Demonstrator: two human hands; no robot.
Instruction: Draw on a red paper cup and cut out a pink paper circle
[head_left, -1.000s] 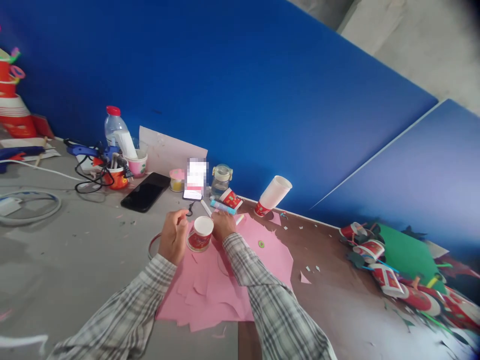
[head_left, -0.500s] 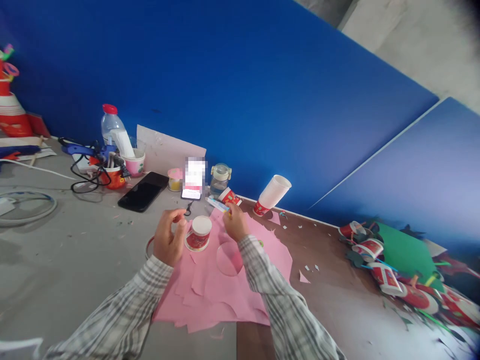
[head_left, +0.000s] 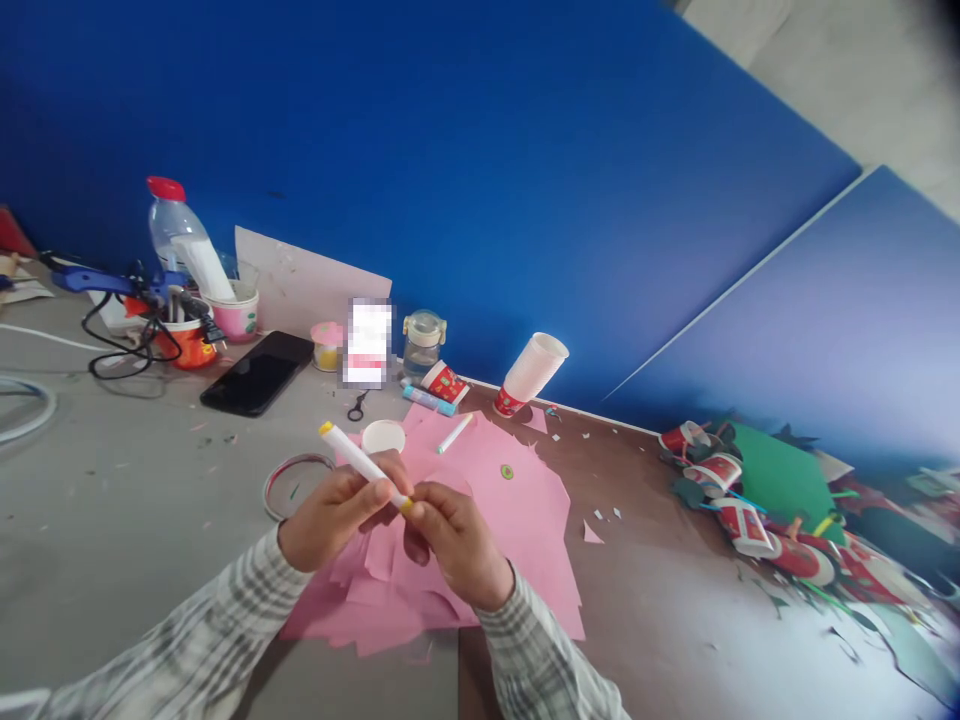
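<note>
A white marker [head_left: 360,462] with yellow ends slants between my hands over the pink paper [head_left: 510,540]. My left hand [head_left: 334,515] is closed around its barrel. At its lower yellow end, the fingers of my right hand [head_left: 461,545] pinch the marker. Behind my hands stands a paper cup [head_left: 383,437]; only its white round top shows clearly. Another white marker [head_left: 454,434] lies on the pink paper, with a small green round piece [head_left: 507,472] to its right. A ring-shaped band [head_left: 268,492] lies left of the cup.
Along the blue partition [head_left: 450,180] are a black phone [head_left: 259,374], a lit phone [head_left: 369,340], a lidded jar [head_left: 424,343], a tipped red cup [head_left: 445,381] and stacked white cups [head_left: 536,371]. Red cups [head_left: 746,527] and green paper [head_left: 787,480] lie at right.
My right hand has come back from near the jar, and both hands now hold a white marker. My left hand has moved in front of the cup. The view has shifted slightly.
</note>
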